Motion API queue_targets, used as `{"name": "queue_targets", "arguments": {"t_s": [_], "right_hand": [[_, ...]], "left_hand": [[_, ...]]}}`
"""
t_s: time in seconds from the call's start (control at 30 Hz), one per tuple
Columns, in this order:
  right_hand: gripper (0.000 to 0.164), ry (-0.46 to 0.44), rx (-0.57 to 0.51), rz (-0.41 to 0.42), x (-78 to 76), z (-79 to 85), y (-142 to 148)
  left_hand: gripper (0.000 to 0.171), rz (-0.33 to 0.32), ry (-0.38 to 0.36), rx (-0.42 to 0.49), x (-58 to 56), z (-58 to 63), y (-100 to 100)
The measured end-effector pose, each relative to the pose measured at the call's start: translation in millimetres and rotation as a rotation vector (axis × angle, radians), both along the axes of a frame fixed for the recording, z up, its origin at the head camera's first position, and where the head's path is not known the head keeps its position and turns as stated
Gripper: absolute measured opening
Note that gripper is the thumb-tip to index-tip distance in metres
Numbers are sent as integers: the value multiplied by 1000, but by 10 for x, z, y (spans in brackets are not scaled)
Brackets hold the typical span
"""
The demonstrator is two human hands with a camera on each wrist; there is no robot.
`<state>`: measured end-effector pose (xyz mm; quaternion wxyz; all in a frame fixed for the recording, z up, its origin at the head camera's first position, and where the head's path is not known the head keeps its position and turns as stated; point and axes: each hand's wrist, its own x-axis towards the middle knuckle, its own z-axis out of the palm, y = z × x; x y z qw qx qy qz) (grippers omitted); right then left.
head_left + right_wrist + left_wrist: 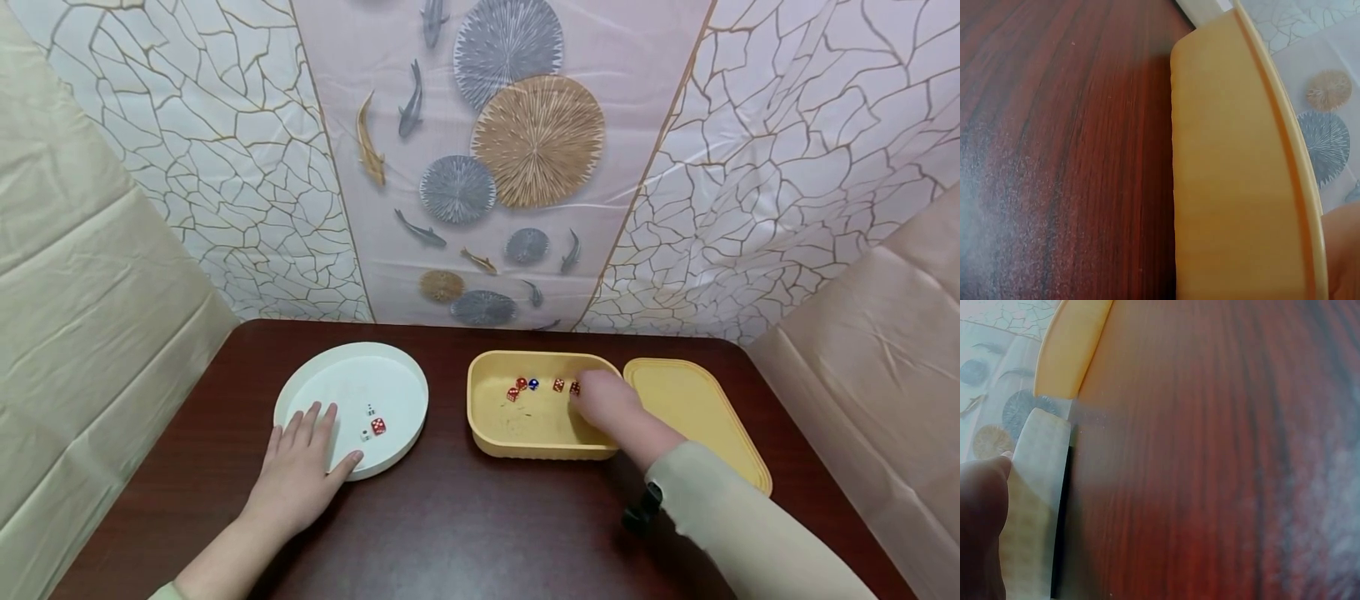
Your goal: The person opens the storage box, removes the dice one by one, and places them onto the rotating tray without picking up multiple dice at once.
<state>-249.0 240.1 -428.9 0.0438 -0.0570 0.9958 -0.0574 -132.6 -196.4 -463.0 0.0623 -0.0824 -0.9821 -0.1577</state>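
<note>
partway along, by the look of it
the right hand (606, 403) dips into the yellow box (540, 451), fingertips hidden, so i cannot tell their grip; the left hand (294, 481), fingers spread, rests over the rim of the round white tray (367, 371); two white dice (365, 435) and one red die (378, 426) sit in the tray, while four red dice (558, 384) and a blue die (533, 384) in the box seem left

Plastics on glossy wood grain

Bench (465, 533) looks like dark wood, grain streaked, surface glossy. White tray (352, 375): smooth, plastic-looking, low shine. Yellow container (540, 451): smooth plastic look, satin wall. Yellow lid (675, 400): similar, edge ridged. Red dice (513, 393) look hard, shiny. Patterned hanging (240, 167): creased cloth, soft sheen. Sleeve (750, 517): matt cloth.
</note>
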Motion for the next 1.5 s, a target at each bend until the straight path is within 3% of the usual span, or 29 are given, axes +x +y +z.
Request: {"name": "queue_targets", "arguments": {"t_s": [0.27, 1.07, 1.5], "right_hand": [[25, -42, 25, -22, -49, -25, -22], [10, 12, 64, -13, -33, -14, -60], [21, 57, -23, 3, -10, 15, -16]], "left_hand": [[88, 2, -1, 1, 2, 3, -1], [88, 3, -4, 5, 2, 3, 6], [89, 5, -5, 1, -8, -8, 2]]}}
